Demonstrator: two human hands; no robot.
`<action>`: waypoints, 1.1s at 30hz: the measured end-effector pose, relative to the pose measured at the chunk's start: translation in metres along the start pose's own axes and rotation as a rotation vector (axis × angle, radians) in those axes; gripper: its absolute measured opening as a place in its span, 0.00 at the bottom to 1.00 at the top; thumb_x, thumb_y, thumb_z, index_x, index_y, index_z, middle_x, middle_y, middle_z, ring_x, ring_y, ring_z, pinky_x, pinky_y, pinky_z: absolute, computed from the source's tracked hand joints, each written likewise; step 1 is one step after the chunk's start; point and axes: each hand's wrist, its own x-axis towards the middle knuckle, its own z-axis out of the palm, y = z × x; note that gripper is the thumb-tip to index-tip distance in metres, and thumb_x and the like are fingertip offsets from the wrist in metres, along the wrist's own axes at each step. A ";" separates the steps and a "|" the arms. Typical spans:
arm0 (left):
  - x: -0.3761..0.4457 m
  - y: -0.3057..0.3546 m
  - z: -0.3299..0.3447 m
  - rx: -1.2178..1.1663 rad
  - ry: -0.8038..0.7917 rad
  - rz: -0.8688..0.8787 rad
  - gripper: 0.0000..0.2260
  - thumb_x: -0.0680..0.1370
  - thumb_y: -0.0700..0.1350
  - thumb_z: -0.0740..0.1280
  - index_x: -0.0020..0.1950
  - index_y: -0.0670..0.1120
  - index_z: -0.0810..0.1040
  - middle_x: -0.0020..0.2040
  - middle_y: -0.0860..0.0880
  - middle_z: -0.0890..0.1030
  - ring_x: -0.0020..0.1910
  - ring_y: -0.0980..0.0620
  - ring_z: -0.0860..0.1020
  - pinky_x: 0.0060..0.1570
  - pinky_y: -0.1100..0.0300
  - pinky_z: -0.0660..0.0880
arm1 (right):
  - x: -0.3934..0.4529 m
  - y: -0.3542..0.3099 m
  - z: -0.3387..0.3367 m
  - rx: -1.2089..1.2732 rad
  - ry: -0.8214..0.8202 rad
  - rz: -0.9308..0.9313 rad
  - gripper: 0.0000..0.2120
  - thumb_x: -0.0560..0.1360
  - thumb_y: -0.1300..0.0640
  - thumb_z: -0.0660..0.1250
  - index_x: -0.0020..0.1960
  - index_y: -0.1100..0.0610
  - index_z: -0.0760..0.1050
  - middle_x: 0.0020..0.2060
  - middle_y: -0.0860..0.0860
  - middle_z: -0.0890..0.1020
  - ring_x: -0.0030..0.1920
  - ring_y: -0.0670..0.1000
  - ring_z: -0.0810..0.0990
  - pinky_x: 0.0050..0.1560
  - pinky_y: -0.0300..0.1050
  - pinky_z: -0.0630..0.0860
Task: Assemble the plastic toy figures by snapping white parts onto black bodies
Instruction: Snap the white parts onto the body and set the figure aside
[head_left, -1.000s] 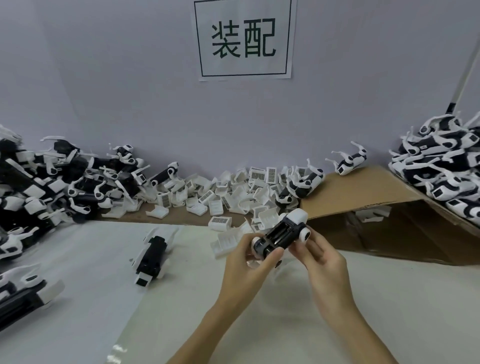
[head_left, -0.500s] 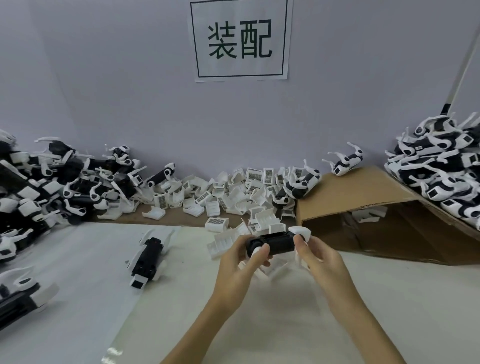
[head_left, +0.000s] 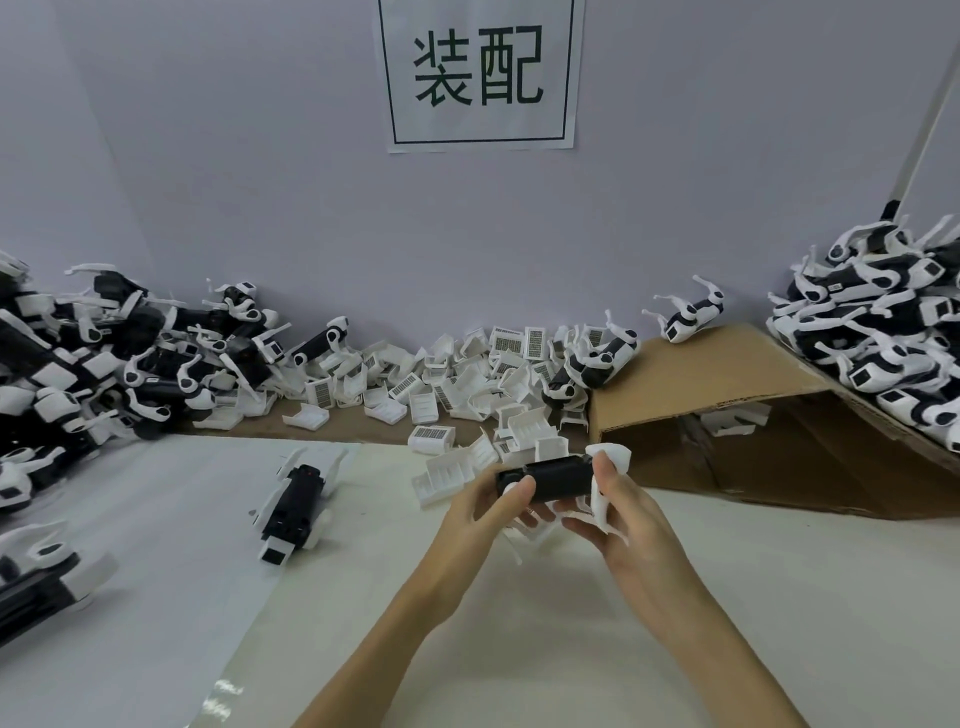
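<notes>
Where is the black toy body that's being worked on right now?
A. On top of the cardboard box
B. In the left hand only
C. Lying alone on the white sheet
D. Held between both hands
D: the left hand grips one end of the black body and the right hand holds the other end, above the table.

The black body (head_left: 558, 476) between the fingers (head_left: 519, 491) looks like smooth plastic with a soft shine. The white part (head_left: 613, 457) at its end, beside the right fingers, is matt plastic. Beyond the fingers, the loose white parts (head_left: 452, 384) are ribbed plastic. The box (head_left: 727, 395) to their right is rough brown cardboard. The bench (head_left: 519, 649) under them is smooth, slightly glossy. The sign (head_left: 480, 73) is matt paper.
</notes>
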 end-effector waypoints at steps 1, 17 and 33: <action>0.000 0.000 -0.001 -0.005 -0.015 -0.020 0.24 0.78 0.68 0.67 0.66 0.55 0.82 0.55 0.50 0.88 0.56 0.53 0.84 0.55 0.72 0.74 | 0.001 0.001 -0.001 -0.019 0.007 -0.005 0.30 0.72 0.37 0.69 0.66 0.57 0.79 0.57 0.56 0.86 0.59 0.53 0.85 0.62 0.51 0.77; 0.011 -0.011 -0.014 0.843 -0.031 0.705 0.31 0.80 0.44 0.77 0.79 0.51 0.68 0.82 0.58 0.67 0.84 0.53 0.63 0.81 0.55 0.64 | 0.002 0.008 0.005 0.096 0.137 0.204 0.32 0.73 0.30 0.67 0.62 0.56 0.81 0.50 0.66 0.86 0.48 0.60 0.88 0.42 0.45 0.84; 0.003 0.008 -0.008 0.089 -0.135 0.018 0.48 0.76 0.52 0.81 0.82 0.71 0.51 0.81 0.54 0.68 0.73 0.60 0.77 0.72 0.55 0.75 | 0.005 0.009 0.002 0.365 0.193 0.137 0.20 0.81 0.54 0.61 0.66 0.68 0.77 0.57 0.70 0.83 0.54 0.63 0.84 0.59 0.54 0.80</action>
